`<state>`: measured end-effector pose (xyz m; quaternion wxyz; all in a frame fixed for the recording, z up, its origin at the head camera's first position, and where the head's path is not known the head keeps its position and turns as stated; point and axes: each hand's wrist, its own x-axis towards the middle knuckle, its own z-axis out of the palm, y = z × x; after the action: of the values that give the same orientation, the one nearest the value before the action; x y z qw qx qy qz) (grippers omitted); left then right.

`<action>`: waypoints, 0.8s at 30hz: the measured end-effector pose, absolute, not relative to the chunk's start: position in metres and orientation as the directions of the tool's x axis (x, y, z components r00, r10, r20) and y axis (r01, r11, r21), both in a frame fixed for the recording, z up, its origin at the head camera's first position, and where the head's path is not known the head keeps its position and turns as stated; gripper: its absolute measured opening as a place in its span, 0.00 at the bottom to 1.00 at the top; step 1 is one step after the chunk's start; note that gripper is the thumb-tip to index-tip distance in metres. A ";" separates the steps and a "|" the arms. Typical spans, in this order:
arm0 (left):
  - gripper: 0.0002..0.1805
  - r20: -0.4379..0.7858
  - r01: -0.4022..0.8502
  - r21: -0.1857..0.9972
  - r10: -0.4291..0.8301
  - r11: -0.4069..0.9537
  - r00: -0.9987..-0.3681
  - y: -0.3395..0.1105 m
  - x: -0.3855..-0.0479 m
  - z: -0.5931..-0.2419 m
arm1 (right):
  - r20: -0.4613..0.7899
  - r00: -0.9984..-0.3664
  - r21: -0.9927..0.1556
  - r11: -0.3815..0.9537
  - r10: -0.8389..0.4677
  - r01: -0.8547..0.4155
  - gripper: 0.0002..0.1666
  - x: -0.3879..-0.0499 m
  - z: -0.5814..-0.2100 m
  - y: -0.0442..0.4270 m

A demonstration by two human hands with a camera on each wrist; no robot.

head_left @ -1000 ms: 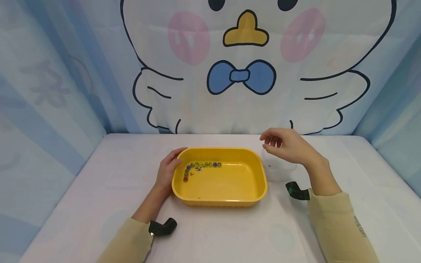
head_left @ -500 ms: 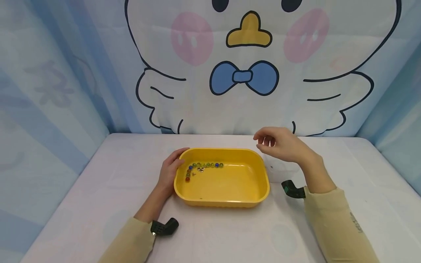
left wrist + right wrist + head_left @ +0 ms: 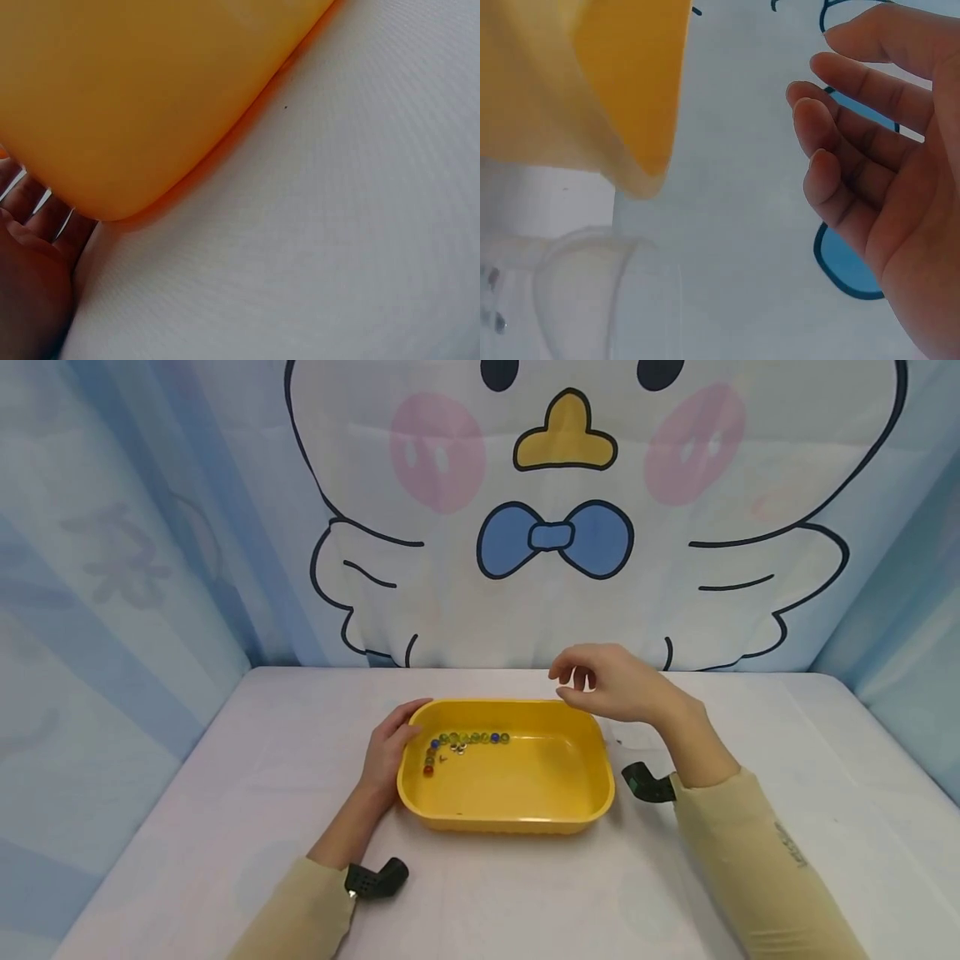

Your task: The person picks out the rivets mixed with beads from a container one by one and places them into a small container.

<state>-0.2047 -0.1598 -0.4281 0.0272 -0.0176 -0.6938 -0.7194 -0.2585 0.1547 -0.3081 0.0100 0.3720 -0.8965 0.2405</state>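
A yellow tray holds a bent row of glass marbles at its upper left, with a few small metallic bits beside them. My left hand grips the tray's left edge, thumb over the rim; in the left wrist view the fingers lie against its outer wall. Above the tray's upper right corner hangs my right hand, fingers loosely bent. The right wrist view shows nothing held in this hand, which is apart from the tray.
A clear plastic container with a few dark bits inside stands right of the tray, partly behind the right forearm in the head view. A white cloth covers the table; a printed curtain hangs along its back edge.
My right hand has moved left, from above the clear container to over the tray's upper right corner. My left hand still grips the tray.
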 end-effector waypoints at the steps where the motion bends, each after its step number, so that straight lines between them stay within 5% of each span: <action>1: 0.26 0.063 0.064 0.997 -0.014 -0.038 -0.998 -0.160 -0.204 -0.427 | 0.200 -0.714 -0.418 0.600 -0.671 -0.682 0.10 -0.259 -0.307 0.152; 24: 0.26 0.062 0.063 0.997 -0.026 -0.053 -0.998 -0.160 -0.206 -0.429 | 0.077 -0.586 -0.293 0.544 -0.806 -0.786 0.11 -0.261 -0.307 0.093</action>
<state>-0.2059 -0.1600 -0.4293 0.0307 -0.0133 -0.6872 -0.7257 -0.2612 0.0927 -0.3069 -0.0335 0.4535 -0.8780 0.1497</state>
